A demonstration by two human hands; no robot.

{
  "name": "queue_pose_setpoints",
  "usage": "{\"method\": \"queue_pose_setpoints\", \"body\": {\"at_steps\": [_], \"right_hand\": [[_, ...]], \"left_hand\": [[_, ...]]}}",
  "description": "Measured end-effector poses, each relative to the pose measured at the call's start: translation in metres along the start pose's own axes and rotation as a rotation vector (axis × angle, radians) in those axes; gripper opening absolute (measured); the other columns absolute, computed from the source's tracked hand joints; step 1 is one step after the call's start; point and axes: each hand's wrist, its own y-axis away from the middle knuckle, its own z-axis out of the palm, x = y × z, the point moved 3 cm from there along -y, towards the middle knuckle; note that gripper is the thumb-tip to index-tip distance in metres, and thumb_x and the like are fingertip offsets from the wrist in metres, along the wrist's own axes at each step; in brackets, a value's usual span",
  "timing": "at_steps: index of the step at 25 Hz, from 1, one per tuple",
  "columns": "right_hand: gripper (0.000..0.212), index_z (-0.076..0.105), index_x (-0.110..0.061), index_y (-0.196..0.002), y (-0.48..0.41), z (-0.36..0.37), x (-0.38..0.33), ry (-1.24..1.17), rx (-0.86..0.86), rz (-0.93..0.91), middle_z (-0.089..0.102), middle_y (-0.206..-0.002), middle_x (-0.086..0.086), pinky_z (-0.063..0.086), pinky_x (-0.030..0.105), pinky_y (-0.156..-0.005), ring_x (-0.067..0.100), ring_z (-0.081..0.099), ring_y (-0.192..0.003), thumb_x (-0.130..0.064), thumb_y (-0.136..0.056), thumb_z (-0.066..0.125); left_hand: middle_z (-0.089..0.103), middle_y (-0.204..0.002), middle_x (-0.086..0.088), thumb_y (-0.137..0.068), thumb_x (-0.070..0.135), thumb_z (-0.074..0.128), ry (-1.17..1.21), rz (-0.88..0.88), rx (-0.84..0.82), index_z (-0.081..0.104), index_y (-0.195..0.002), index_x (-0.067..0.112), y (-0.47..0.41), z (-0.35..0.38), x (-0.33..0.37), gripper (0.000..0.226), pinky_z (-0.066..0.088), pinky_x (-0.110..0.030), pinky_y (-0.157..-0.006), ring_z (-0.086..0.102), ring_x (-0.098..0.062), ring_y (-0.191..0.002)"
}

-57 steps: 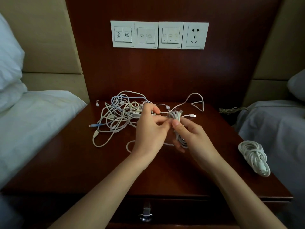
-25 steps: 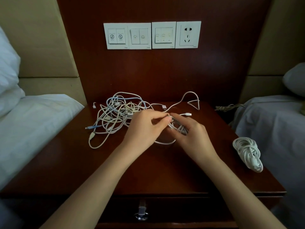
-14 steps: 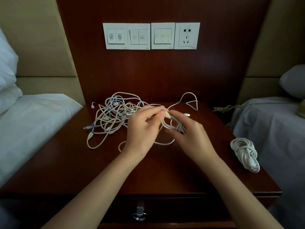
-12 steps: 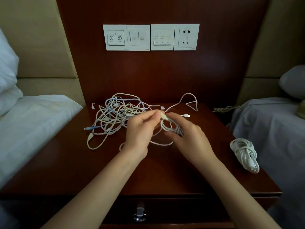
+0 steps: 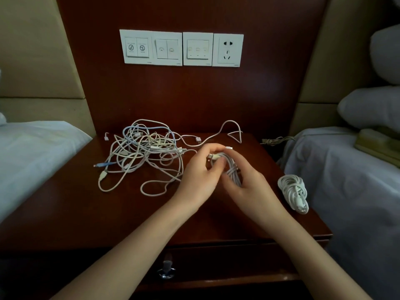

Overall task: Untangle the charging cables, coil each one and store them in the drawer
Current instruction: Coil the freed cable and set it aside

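The tangle sprawls over the back-left part of the nightstand, several cables (one blue) knotted together. At mid-top the left hand pinches a plug end between thumb and fingertips, right against the small coil that the right hand clamps in curled fingers. So the step is finishing this coil. Next, I judge, the end needs tucking round the loops so they hold. A done coil lies by the right edge, and the drawer below is closed.
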Motion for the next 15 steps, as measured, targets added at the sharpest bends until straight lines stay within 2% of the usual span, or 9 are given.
{"method": "queue_pose_setpoints", "body": {"at_steps": [3,5,7,8,10,12,15], "right_hand": [[0.063,0.03,-0.026,-0.144,0.011,-0.018,0.004,0.101,-0.019,0.038,0.048,-0.108,-0.024,0.042,0.006,-0.084,-0.003,0.052,-0.106,-0.027,-0.089,0.06],[0.065,0.031,-0.026,-0.145,0.02,-0.033,0.009,0.195,-0.001,0.048,0.05,-0.117,-0.018,0.041,0.016,-0.093,0.002,0.049,-0.113,-0.04,-0.087,0.058],[0.064,0.04,-0.027,-0.14,0.027,-0.05,0.017,0.268,0.053,0.072,0.052,-0.129,-0.008,0.036,0.036,-0.106,0.01,0.045,-0.124,-0.059,-0.085,0.047],[0.063,0.045,-0.028,-0.137,0.031,-0.058,0.023,0.265,0.101,0.108,0.052,-0.131,-0.007,0.033,0.042,-0.108,0.012,0.043,-0.126,-0.064,-0.085,0.043],[0.057,0.049,-0.026,-0.134,0.034,-0.074,0.041,0.267,0.212,0.213,0.05,-0.135,-0.003,0.03,0.046,-0.109,0.016,0.04,-0.13,-0.06,-0.089,0.042],[0.059,0.041,-0.023,-0.14,0.035,-0.081,0.062,0.299,0.191,0.377,0.044,-0.142,0.002,0.03,0.045,-0.11,0.021,0.037,-0.133,-0.051,-0.089,0.05],[0.062,0.03,-0.027,-0.145,0.038,-0.079,0.076,0.071,-0.035,0.496,0.041,-0.142,-0.005,0.033,0.023,-0.102,0.008,0.04,-0.126,-0.031,-0.09,0.058]], "left_hand": [[0.066,-0.098,-0.001,-0.092,0.012,0.057,0.16,-0.178,-0.012,0.059,-0.092,0.027,-0.005,0.012,-0.003,0.014,0.05,-0.025,-0.079,0.064,-0.012,-0.092],[0.066,-0.092,-0.003,-0.091,0.009,0.058,0.209,-0.27,-0.1,0.061,-0.089,0.021,-0.009,0.026,-0.006,0.013,0.051,-0.026,-0.076,0.064,-0.017,-0.09],[0.065,-0.092,-0.007,-0.09,0.004,0.058,0.258,-0.304,-0.188,0.061,-0.091,0.015,-0.011,0.042,-0.008,0.012,0.054,-0.028,-0.078,0.064,-0.021,-0.093],[0.065,-0.094,-0.009,-0.09,0.002,0.057,0.265,-0.309,-0.213,0.06,-0.092,0.014,-0.011,0.05,-0.009,0.012,0.055,-0.029,-0.08,0.063,-0.023,-0.094],[0.065,-0.098,-0.011,-0.09,0.001,0.057,0.24,-0.324,-0.232,0.061,-0.092,0.013,-0.012,0.062,-0.013,0.013,0.054,-0.028,-0.08,0.062,-0.022,-0.096],[0.066,-0.101,-0.011,-0.091,0.003,0.056,0.179,-0.34,-0.248,0.062,-0.095,0.013,-0.013,0.071,-0.017,0.013,0.054,-0.026,-0.08,0.063,-0.019,-0.095],[0.067,-0.102,-0.005,-0.092,0.007,0.056,0.009,-0.298,-0.271,0.064,-0.103,0.016,-0.015,0.077,-0.021,0.016,0.051,-0.025,-0.087,0.063,-0.015,-0.098]]}}
